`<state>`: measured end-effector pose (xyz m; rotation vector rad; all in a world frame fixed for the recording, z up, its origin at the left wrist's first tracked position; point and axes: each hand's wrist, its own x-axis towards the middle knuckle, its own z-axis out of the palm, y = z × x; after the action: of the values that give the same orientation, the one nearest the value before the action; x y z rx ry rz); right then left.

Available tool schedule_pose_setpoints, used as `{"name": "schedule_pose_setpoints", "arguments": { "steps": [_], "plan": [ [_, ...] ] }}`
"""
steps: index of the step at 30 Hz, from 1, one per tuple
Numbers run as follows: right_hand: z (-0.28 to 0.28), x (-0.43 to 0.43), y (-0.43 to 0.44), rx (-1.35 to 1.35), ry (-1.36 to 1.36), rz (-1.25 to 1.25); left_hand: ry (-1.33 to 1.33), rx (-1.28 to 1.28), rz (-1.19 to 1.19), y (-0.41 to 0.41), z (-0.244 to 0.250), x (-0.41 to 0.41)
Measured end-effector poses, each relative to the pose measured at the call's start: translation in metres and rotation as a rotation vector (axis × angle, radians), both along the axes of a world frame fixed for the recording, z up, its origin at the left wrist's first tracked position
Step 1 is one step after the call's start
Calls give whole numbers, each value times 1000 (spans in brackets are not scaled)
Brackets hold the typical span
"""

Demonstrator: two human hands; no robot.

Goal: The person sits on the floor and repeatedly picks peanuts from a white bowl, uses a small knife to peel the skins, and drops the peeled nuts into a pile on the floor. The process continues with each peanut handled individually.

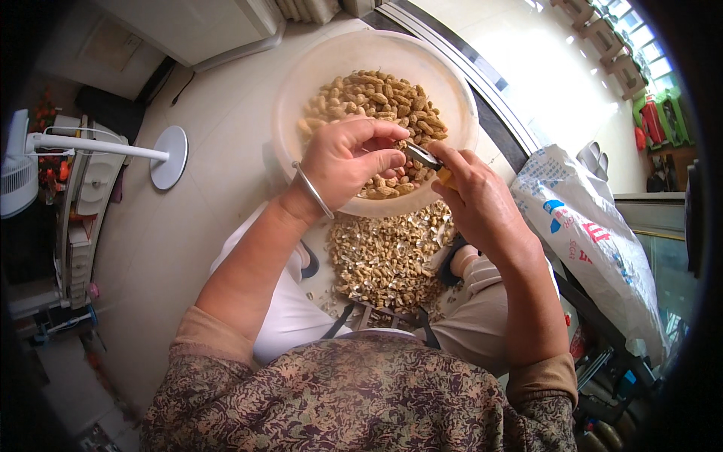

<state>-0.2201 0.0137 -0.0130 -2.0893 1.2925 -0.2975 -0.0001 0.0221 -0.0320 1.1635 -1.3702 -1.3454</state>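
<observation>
Over a wide pale plastic basin (373, 42) of unshelled peanuts (390, 93), both my hands meet at the tip of a pair of pliers (421, 153). My right hand (477, 189) grips the pliers by their yellow handle (447, 177). With thumb and forefinger, my left hand (353, 155) pinches what looks like a peanut (402, 145) at the jaws; my fingers partly hide it. A few reddish shelled kernels (408, 168) show among the peanuts below the pliers. Broken peanut shells (390, 260) lie heaped on the floor between my feet, in front of the basin.
A white woven sack (587, 243) with printing stands at my right. To the left is a white pedestal fan (169, 158) on the tiled floor (169, 237). Behind the basin's right side runs a sliding-door track (480, 73). A white cabinet (203, 28) stands at the upper left.
</observation>
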Motion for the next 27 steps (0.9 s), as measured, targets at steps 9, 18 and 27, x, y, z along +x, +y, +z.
{"name": "schedule_pose_setpoints", "arguments": {
  "steps": [9, 18, 27],
  "plan": [
    [-4, 2, -3, 11, 65, -19, -19, -9, 19, 2, 4, -7],
    [4, 9, 0, 155, -65, -59, 287, 179, 8, -4, 1, 9],
    [19, -11, -1, 108, -130, 97, 742, 311, -220, -2, -10, 13]
  ]
}}
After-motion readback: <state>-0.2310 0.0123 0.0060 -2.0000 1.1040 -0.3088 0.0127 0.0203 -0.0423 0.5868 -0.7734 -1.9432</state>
